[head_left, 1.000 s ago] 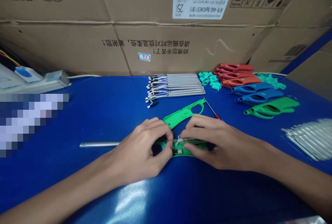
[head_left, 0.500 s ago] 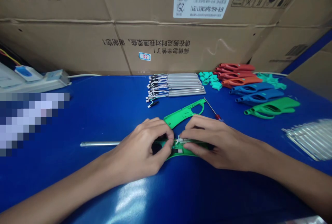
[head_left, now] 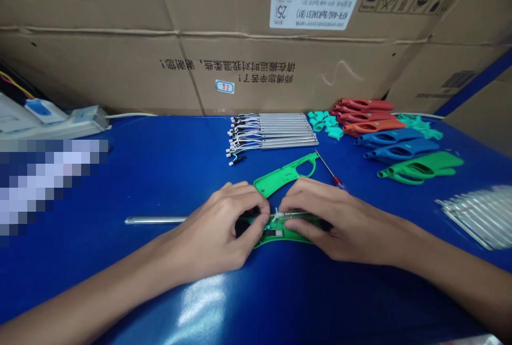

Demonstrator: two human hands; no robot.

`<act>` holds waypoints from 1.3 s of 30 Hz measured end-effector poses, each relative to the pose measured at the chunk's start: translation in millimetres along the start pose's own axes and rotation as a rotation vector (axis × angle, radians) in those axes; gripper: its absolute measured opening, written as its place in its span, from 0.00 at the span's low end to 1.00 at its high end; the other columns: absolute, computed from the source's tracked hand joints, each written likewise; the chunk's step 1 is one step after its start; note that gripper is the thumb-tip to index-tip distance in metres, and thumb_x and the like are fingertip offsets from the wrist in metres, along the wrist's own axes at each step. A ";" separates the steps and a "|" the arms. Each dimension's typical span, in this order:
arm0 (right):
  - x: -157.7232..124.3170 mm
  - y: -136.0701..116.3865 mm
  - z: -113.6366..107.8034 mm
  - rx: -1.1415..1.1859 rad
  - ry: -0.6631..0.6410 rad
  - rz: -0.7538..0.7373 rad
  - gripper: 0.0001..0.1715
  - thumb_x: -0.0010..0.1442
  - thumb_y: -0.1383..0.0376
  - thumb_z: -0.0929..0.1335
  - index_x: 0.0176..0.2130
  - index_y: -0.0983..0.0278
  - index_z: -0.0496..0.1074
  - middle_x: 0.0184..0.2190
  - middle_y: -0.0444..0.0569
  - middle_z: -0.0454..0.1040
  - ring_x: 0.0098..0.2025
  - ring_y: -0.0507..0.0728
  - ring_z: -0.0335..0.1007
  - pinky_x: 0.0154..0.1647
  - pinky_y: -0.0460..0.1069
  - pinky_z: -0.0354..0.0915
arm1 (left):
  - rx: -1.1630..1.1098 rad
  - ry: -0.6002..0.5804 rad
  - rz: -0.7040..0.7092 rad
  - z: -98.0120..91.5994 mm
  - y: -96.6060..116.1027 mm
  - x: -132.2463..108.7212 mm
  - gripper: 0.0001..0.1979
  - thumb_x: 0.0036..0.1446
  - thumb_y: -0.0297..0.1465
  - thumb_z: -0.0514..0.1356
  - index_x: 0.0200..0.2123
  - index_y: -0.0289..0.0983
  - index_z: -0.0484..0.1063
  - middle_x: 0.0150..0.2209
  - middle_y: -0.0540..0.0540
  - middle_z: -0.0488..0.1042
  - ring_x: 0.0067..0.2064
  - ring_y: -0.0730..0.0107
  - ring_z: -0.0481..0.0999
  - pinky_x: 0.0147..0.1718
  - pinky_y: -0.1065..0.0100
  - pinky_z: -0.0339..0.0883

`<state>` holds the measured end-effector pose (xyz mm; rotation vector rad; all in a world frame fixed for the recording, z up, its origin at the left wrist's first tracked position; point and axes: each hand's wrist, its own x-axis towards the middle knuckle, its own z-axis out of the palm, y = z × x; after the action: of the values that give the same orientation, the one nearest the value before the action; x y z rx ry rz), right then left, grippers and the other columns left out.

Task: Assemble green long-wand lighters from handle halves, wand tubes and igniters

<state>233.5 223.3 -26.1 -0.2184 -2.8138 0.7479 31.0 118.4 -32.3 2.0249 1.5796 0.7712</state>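
A green lighter shell half (head_left: pixel 298 238) lies on the blue table beneath both hands, its inner side up. From its left end a silver metal tube (head_left: pixel 156 221) sticks out past my left hand (head_left: pixel 228 222). The thumb and index finger of that hand are pinched together over the shell; what they grip is hidden. My right hand (head_left: pixel 340 219) holds a clear gas tank (head_left: pixel 294 214) with a white valve tip between thumb and fingers, at the shell's upper edge. A small black igniter piece (head_left: pixel 272 233) with a white end rests in the shell.
Beyond the hands lie another green shell half (head_left: pixel 276 176) and a screwdriver (head_left: pixel 338 181). Wired metal tubes (head_left: pixel 286 131), turquoise pieces (head_left: pixel 326 122) and coloured lighter shells (head_left: pixel 424 166) are further back. Clear tanks (head_left: pixel 480 214) lie right; a power strip (head_left: pixel 86 122) left; cardboard (head_left: pixel 132 78) behind.
The view has shifted very slightly. The gas tank's white valve tip shows a little more between my hands, which keep nearly the same positions.
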 end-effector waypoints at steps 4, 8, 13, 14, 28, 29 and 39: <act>0.7 1.2 0.8 0.016 -0.006 -0.009 0.07 0.69 0.66 0.62 0.44 0.66 0.68 0.39 0.49 0.68 0.43 0.53 0.63 0.44 0.48 0.62 | 0.007 -0.004 -0.001 0.6 -0.2 0.5 0.07 0.59 0.26 0.54 0.32 0.37 0.71 0.33 0.49 0.73 0.36 0.68 0.71 0.40 0.64 0.60; 0.7 1.4 1.8 0.013 0.006 -0.018 0.07 0.69 0.66 0.62 0.44 0.65 0.68 0.39 0.50 0.69 0.42 0.53 0.64 0.44 0.48 0.63 | 0.012 0.000 -0.003 1.4 0.0 0.1 0.07 0.59 0.26 0.54 0.32 0.37 0.71 0.33 0.49 0.73 0.36 0.68 0.71 0.41 0.63 0.60; 1.2 0.6 2.5 0.012 0.012 -0.010 0.06 0.69 0.67 0.62 0.44 0.66 0.68 0.38 0.50 0.69 0.42 0.54 0.64 0.43 0.49 0.63 | 0.013 -0.013 0.001 1.2 -0.2 -1.6 0.07 0.59 0.26 0.54 0.33 0.38 0.71 0.33 0.49 0.73 0.37 0.68 0.71 0.41 0.63 0.60; 1.4 0.8 2.7 0.014 0.012 -0.012 0.06 0.69 0.66 0.62 0.44 0.66 0.68 0.39 0.50 0.69 0.42 0.54 0.64 0.43 0.49 0.63 | 0.012 -0.012 0.001 1.2 -0.4 -1.9 0.07 0.59 0.26 0.54 0.33 0.38 0.71 0.33 0.50 0.73 0.37 0.68 0.71 0.42 0.63 0.60; 1.5 4.4 8.6 0.060 0.027 -0.033 0.07 0.68 0.67 0.63 0.45 0.67 0.68 0.40 0.51 0.69 0.44 0.54 0.64 0.45 0.49 0.63 | 0.018 0.004 0.015 2.7 -1.6 -1.4 0.07 0.60 0.27 0.53 0.32 0.36 0.72 0.33 0.49 0.73 0.37 0.67 0.71 0.41 0.62 0.59; 1.5 4.6 9.1 0.061 0.033 -0.037 0.07 0.68 0.67 0.63 0.45 0.67 0.68 0.40 0.51 0.69 0.44 0.54 0.64 0.45 0.49 0.63 | 0.017 0.006 0.014 2.8 -1.7 -1.6 0.07 0.60 0.27 0.54 0.33 0.36 0.72 0.33 0.49 0.73 0.37 0.67 0.71 0.41 0.63 0.59; 2.7 3.0 13.6 0.049 0.141 -0.096 0.07 0.67 0.69 0.65 0.44 0.70 0.70 0.38 0.51 0.70 0.41 0.52 0.65 0.43 0.46 0.64 | 0.004 0.035 0.012 4.8 -3.2 -2.5 0.08 0.60 0.27 0.54 0.32 0.37 0.72 0.31 0.50 0.72 0.35 0.68 0.70 0.40 0.63 0.59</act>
<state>227.8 220.0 -38.6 -0.1222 -2.6493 0.7488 31.4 116.8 -38.4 2.0362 1.5904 0.8130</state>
